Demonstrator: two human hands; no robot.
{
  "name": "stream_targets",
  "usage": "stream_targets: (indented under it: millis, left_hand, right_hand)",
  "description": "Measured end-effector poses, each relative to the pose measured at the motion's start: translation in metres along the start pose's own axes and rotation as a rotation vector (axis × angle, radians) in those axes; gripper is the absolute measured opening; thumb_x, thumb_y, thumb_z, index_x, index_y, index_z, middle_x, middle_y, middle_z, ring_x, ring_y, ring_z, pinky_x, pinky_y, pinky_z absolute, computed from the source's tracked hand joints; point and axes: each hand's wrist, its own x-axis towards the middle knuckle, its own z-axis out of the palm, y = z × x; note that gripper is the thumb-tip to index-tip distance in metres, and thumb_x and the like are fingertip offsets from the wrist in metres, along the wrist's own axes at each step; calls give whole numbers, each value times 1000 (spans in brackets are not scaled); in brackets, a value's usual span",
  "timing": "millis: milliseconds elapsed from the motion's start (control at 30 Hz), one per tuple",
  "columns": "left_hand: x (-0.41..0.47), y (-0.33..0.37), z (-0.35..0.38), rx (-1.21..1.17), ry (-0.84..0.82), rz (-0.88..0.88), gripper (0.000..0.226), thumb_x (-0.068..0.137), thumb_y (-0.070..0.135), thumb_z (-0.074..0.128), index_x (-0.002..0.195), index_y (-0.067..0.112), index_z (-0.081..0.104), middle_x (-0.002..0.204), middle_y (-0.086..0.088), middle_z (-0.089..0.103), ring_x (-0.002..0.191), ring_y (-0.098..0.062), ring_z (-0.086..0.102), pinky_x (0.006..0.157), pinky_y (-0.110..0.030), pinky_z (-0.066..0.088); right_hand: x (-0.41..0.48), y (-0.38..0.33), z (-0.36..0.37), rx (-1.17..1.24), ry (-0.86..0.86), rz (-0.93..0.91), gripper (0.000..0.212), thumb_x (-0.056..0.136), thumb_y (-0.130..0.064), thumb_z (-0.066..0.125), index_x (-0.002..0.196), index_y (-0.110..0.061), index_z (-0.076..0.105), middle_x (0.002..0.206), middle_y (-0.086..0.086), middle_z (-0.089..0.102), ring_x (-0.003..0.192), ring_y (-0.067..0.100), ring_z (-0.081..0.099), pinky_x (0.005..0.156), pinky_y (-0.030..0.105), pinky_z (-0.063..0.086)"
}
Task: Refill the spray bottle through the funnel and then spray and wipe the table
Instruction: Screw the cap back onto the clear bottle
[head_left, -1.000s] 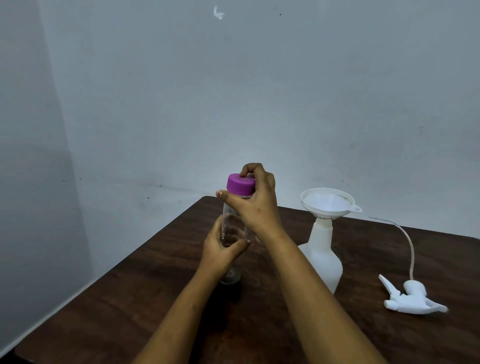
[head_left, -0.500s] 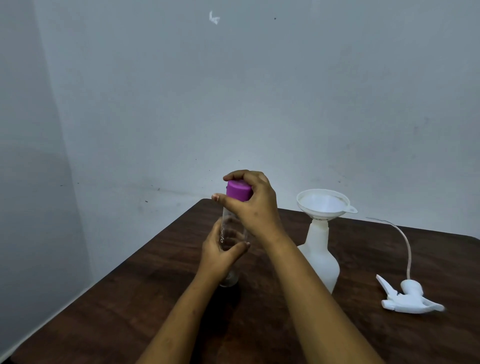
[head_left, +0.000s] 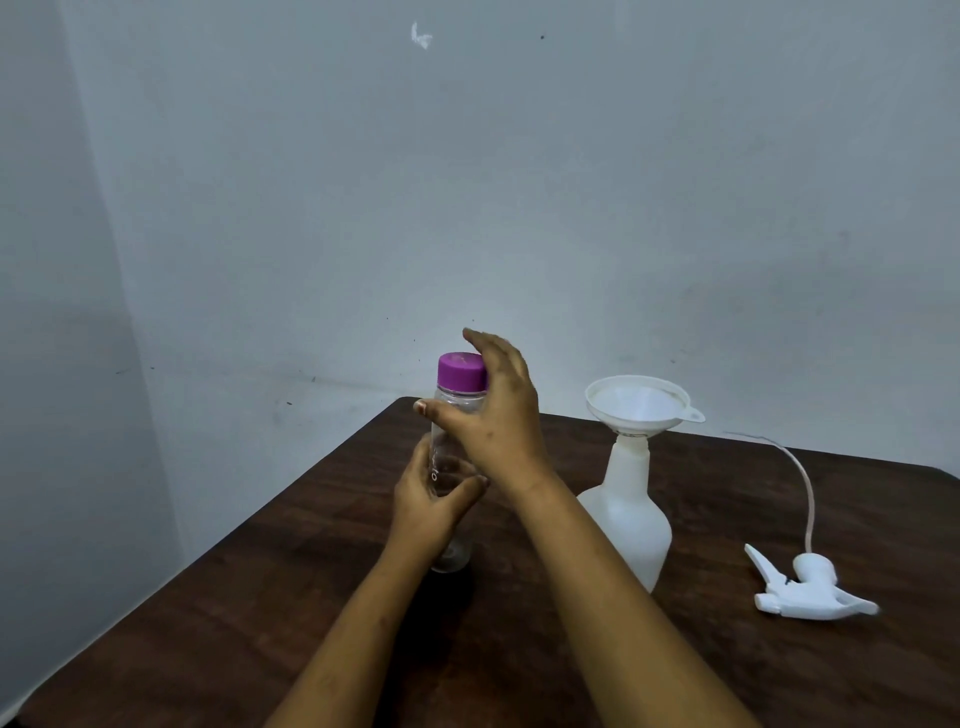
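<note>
- Left hand (head_left: 426, 499) clasps the clear bottle (head_left: 449, 415) low on its body, upright on the table (head_left: 260, 597).
- Right hand (head_left: 498, 415) lies loose against the purple cap (head_left: 460, 370), fingers straight, not clamped.
- Spray bottle (head_left: 631, 525) stands at three o'clock, funnel (head_left: 636, 402) in its neck; spray head (head_left: 810, 592) lies beyond.

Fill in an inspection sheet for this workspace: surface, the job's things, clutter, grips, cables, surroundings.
Surface: dark wood-grain table.
Job's things: clear bottle upright, purple cap on; white spray bottle standing with the funnel seated in its neck; trigger head with dip tube lying detached on the table to its right.
Clutter: nothing seen.
Grips: left hand holds the clear bottle's body; right hand open beside the cap, thumb across the bottle's shoulder.
Cables: nothing seen.
Surroundings: grey wall behind, corner at left.
</note>
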Motion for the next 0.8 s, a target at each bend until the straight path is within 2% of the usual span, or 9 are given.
stream_targets:
  millis: [67,133,233,300,433,533,667,733,800]
  left_hand:
    - [0,-1,0,-3,1,-5,68,59,33,73,122,38,47,112,3,66,99,-8,66,77,-17,53]
    - [-1,-1,0,0,-5,-6,72,57,39,71,125,33,47,113,4,66,99,-6,66,76,-16,52]
    - [0,0,-1,20,-2,-3,59,68,21,76,116,39,48,107,8,65,92,4,65,71,-11,50]
    - [-1,2,-1,28,-6,1,59,73,11,75,113,42,46,104,14,63,89,11,63,70,-8,49]
    - [-2,2,-1,6,12,-10,63,66,20,69,123,31,46,106,13,64,91,8,64,70,-9,49]
    - [-2,2,-1,-2,2,-9,65,66,22,69,126,29,46,108,13,63,92,7,64,70,-9,50]
    - [-2,3,-2,0,1,-8,72,58,37,72,124,30,45,106,15,63,91,9,63,72,-9,49]
    - [-2,4,-2,0,4,-14,64,62,27,72,120,34,45,105,15,63,89,10,64,70,-8,49]
    - [-2,4,-1,-7,4,-7,59,65,19,69,116,38,46,104,12,64,89,7,65,69,-10,50]
  right_hand:
    - [-1,0,2,64,11,5,72,68,-21,84,131,-22,48,125,-2,50,107,12,52,85,15,44]
    - [-1,0,3,82,51,-2,64,65,-18,86,119,-20,51,117,-2,51,97,12,53,72,4,42]
    - [0,0,3,102,110,20,65,60,-19,89,111,-19,48,111,-1,39,89,4,49,65,-2,39]
    - [0,1,5,95,128,18,71,59,-19,89,114,-22,44,113,-2,34,94,7,49,67,-2,40]
    - [0,1,5,101,80,-28,83,61,-16,87,129,-30,41,127,-5,34,109,8,43,76,-3,36]
    - [0,1,4,116,84,-35,82,62,-16,87,128,-28,39,117,-4,45,104,13,50,78,9,42]
    - [-1,2,8,64,147,-11,83,58,-18,88,121,-27,35,116,-4,30,106,19,47,83,23,45]
    - [1,2,7,81,103,1,90,59,-18,88,129,-29,33,124,-2,27,111,13,40,89,19,39]
    - [3,3,4,106,46,14,98,60,-19,89,136,-34,30,131,-1,32,113,11,39,93,19,38]
